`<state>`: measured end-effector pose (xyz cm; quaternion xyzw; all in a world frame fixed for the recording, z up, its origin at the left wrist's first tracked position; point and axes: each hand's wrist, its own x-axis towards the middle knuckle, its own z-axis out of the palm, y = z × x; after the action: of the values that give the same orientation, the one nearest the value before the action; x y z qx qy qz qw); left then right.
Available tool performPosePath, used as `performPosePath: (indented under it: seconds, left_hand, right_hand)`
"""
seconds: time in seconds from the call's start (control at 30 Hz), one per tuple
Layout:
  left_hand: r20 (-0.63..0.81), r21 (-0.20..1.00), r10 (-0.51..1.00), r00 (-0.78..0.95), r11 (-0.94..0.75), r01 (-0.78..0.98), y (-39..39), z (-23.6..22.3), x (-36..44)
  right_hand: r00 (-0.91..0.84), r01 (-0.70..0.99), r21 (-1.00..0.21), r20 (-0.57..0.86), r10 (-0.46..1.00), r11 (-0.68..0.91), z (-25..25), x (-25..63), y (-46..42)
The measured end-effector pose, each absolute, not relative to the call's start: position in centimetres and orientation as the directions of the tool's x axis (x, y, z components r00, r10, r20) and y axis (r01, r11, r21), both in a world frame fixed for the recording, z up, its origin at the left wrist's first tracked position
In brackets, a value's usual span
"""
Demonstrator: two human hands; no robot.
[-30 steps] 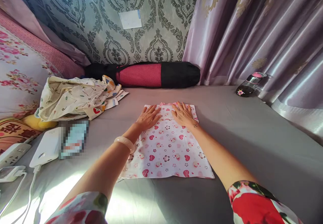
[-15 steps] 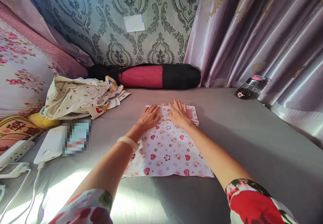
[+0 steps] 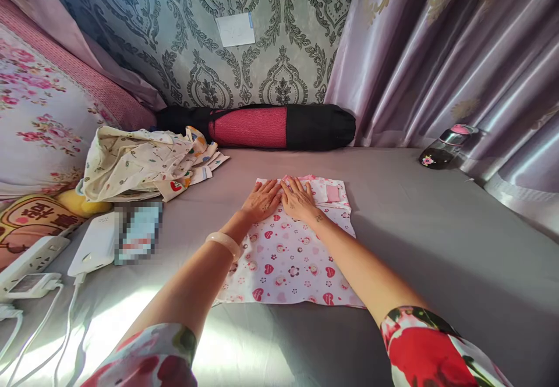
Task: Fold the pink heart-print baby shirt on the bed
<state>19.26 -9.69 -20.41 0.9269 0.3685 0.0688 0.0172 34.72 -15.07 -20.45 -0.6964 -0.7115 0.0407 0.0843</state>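
A white garment printed with red hearts and flowers lies folded flat on the grey sheet, wider at its near edge. Its far end has a folded-over strip with a pink patch. My left hand rests flat on the far left part of the cloth, fingers stretched out. Beside it my right hand lies flat too, fingers slightly spread, near the middle of the far edge. The two hands almost touch, and neither grips the fabric.
A crumpled cream garment lies at the left. Behind stands a black and red long bag against the wall. A bottle lies tilted at the right. Power bank, power strip and cables sit at the left.
My right hand has slid left across the cloth toward my left hand, uncovering more of the pink patch. The view has shifted slightly.
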Motion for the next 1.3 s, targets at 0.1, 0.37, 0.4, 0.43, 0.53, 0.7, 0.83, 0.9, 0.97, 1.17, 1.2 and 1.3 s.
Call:
performPosePath:
  seconds: [0.1, 0.37, 0.4, 0.43, 0.53, 0.7, 0.83, 0.9, 0.97, 1.17, 1.2, 1.3]
  left_hand:
    - [0.11, 0.085, 0.689, 0.716, -0.724, 0.684, -9.6, -20.6, 19.2]
    - [0.131, 0.08, 0.68, 0.721, -0.732, 0.676, -9.6, -20.7, 19.0]
    - [0.131, 0.076, 0.685, 0.717, -0.728, 0.682, -9.6, -20.7, 19.0]
    - [0.134, 0.072, 0.689, 0.712, -0.724, 0.686, -9.6, -20.7, 19.0]
    - [0.135, 0.066, 0.693, 0.708, -0.72, 0.691, -9.6, -20.8, 19.1]
    - [0.152, 0.076, 0.683, 0.715, -0.729, 0.68, -9.5, -20.8, 19.0]
    - [0.238, 0.087, 0.673, 0.7, -0.733, 0.675, -10.0, -20.3, 19.0]
    - [0.291, 0.084, 0.719, 0.631, -0.676, 0.732, -10.6, -19.9, 19.0]
    - [0.325, 0.084, 0.796, 0.511, -0.563, 0.822, -11.2, -19.6, 19.0]
    - [0.251, 0.171, 0.94, 0.233, -0.28, 0.945, -13.3, -19.2, 17.7]
    - [0.223, 0.182, 0.952, 0.209, -0.251, 0.951, -13.6, -19.1, 17.2]
    - [0.158, 0.203, 0.97, 0.184, -0.215, 0.955, -14.8, -19.0, 15.1]
  right_hand:
    - [-0.013, 0.984, -0.178, 0.06, 0.998, 0.023, -20.4, 34.7, -15.1]
    - [0.036, 0.979, -0.203, 0.084, 0.996, -0.019, -19.7, 36.8, -16.2]
    - [0.079, 0.98, -0.19, 0.102, 0.992, -0.059, -19.7, 37.5, -16.5]
    - [0.125, 0.979, -0.176, 0.12, 0.985, -0.103, -19.6, 38.3, -16.9]
    - [0.234, 0.965, -0.15, 0.139, 0.962, -0.213, -19.8, 40.7, -17.9]
    - [0.25, 0.962, -0.139, 0.11, 0.962, -0.234, -20.5, 42.2, -18.5]
    - [0.259, 0.959, -0.15, 0.131, 0.957, -0.239, -20.9, 42.0, -18.3]
    - [0.246, 0.959, -0.174, 0.129, 0.961, -0.222, -20.8, 42.2, -18.1]
    - [0.213, 0.957, -0.222, 0.104, 0.972, -0.186, -20.6, 42.8, -18.1]
    - [0.123, 0.935, -0.347, 0.11, 0.986, -0.078, -20.8, 46.1, -21.2]
    - [0.119, 0.935, -0.347, 0.119, 0.986, -0.071, -20.9, 46.7, -22.3]
    - [0.175, 0.92, -0.375, 0.132, 0.976, -0.114, -21.1, 47.8, -25.6]
